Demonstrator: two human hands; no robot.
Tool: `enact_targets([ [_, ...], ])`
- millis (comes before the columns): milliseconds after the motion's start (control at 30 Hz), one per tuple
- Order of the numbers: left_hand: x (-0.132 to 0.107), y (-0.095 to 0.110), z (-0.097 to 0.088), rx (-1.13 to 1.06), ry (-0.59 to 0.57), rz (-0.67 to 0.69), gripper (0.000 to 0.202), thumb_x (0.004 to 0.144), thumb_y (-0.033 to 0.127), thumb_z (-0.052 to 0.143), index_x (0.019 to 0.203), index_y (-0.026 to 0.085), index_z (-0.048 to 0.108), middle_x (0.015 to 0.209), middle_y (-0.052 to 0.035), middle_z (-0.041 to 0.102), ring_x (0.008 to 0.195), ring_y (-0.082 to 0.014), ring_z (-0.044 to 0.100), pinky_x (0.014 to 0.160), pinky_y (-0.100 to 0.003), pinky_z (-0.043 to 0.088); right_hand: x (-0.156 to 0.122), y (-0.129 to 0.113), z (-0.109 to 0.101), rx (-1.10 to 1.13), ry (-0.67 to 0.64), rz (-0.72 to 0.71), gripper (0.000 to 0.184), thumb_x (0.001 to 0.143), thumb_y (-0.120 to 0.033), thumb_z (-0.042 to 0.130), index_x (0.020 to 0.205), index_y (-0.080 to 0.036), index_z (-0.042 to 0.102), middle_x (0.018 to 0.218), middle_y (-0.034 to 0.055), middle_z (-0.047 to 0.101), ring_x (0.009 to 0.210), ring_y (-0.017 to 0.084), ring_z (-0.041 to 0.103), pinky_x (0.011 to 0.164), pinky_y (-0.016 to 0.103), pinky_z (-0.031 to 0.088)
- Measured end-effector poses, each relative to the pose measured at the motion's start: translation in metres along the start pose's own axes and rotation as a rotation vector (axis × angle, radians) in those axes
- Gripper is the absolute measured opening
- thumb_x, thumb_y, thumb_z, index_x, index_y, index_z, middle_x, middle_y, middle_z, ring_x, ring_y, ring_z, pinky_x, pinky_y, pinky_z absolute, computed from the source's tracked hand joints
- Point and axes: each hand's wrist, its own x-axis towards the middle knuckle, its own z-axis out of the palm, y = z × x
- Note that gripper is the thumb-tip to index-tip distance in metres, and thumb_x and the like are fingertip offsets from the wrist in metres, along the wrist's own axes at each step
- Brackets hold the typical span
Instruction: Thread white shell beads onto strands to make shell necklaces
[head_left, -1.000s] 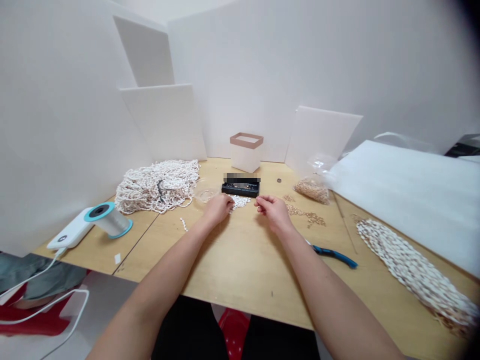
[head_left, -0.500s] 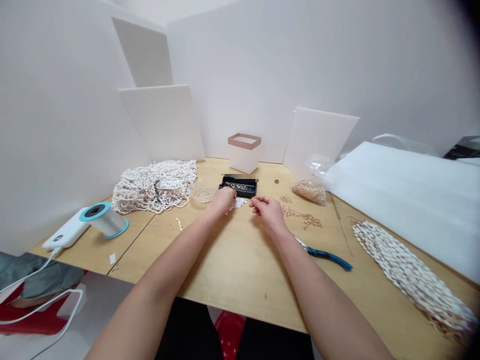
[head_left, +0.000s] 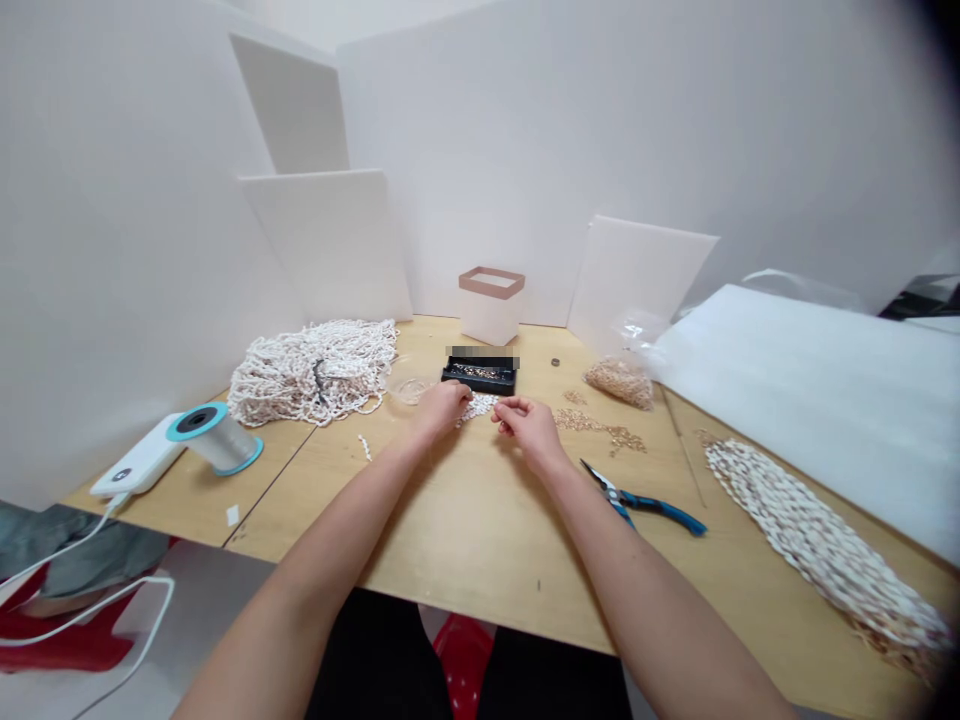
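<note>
White shell beads (head_left: 477, 406) are left loose at twelve o'clock on the counter (head_left: 480, 545) between the left hand (head_left: 442, 408) and right hand (head_left: 529, 428), fingers curled, any grasp indiscernible, with strung strands (head_left: 312, 372) piled at ten o'clock.

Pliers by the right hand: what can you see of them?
The needle-nose pliers lie flat on the wooden table, to the right of and just below the right hand, apart from it. They have a pointed steel nose aimed up-left and two spread blue grips. Only the table touches them.
</note>
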Motion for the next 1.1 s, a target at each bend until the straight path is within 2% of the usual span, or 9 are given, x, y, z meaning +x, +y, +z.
enact_targets([
  [100, 0.005, -0.001, 0.001, 0.013, -0.028, -0.047, 0.023, 0.081, 0.025, 0.050, 0.074, 0.015, 0.069, 0.078, -0.0114, 0.065, 0.071, -0.0209, 0.055, 0.069, -0.031, 0.037, 0.000, 0.000, 0.000, -0.008, -0.002, 0.000, 0.024, 0.062, -0.035, 0.073, 0.075, -0.016, 0.065, 0.063, 0.0025, 0.067, 0.049, 0.010, 0.051, 0.048, 0.022, 0.039],
  [233, 0.013, -0.001, 0.003, 0.060, -0.127, -0.080, 0.019, 0.075, 0.023, 0.053, 0.067, 0.015, 0.068, 0.069, -0.0114, 0.065, 0.067, -0.0215, 0.056, 0.066, -0.032, 0.037, 0.000, 0.000, 0.000, -0.017, -0.002, 0.002, 0.024, 0.064, -0.034, 0.073, 0.075, -0.015, 0.065, 0.063, 0.0030, 0.068, 0.049, 0.009, 0.051, 0.048, 0.022, 0.040],
  [367, 0.019, 0.000, 0.005, 0.077, -0.183, -0.136, 0.018, 0.074, 0.022, 0.054, 0.069, 0.014, 0.069, 0.070, -0.0129, 0.066, 0.069, -0.0238, 0.059, 0.068, -0.034, 0.038, 0.001, 0.001, 0.000, -0.017, -0.004, -0.002, 0.024, 0.063, -0.034, 0.073, 0.075, -0.016, 0.064, 0.064, 0.0031, 0.068, 0.050, 0.010, 0.052, 0.048, 0.022, 0.040],
  [567, 0.028, 0.005, 0.006, 0.006, -0.147, -0.164, 0.009, 0.070, 0.019, 0.061, 0.065, 0.015, 0.068, 0.071, -0.0145, 0.066, 0.078, -0.0271, 0.062, 0.075, -0.035, 0.041, 0.001, 0.003, 0.000, -0.012, -0.015, -0.003, 0.027, 0.061, -0.037, 0.074, 0.075, -0.017, 0.063, 0.064, 0.0027, 0.067, 0.050, 0.010, 0.052, 0.050, 0.023, 0.041],
  [767, 0.032, 0.004, 0.004, -0.046, -0.124, -0.174, 0.007, 0.064, 0.013, 0.066, 0.059, 0.016, 0.065, 0.067, -0.0136, 0.065, 0.079, -0.0276, 0.063, 0.078, -0.036, 0.044, 0.002, 0.004, -0.001, -0.006, -0.026, -0.013, 0.026, 0.062, -0.037, 0.074, 0.075, -0.017, 0.063, 0.064, 0.0032, 0.068, 0.050, 0.011, 0.053, 0.049, 0.023, 0.041],
  [1100, 0.035, 0.013, 0.001, -0.115, -0.059, -0.209, 0.026, 0.060, 0.007, 0.069, 0.043, 0.017, 0.052, 0.055, -0.0118, 0.059, 0.079, -0.0305, 0.064, 0.079, -0.039, 0.044, -0.002, 0.000, 0.003, -0.001, -0.047, -0.015, 0.025, 0.063, -0.037, 0.073, 0.073, -0.016, 0.064, 0.062, 0.0030, 0.067, 0.048, 0.010, 0.052, 0.047, 0.022, 0.038],
])
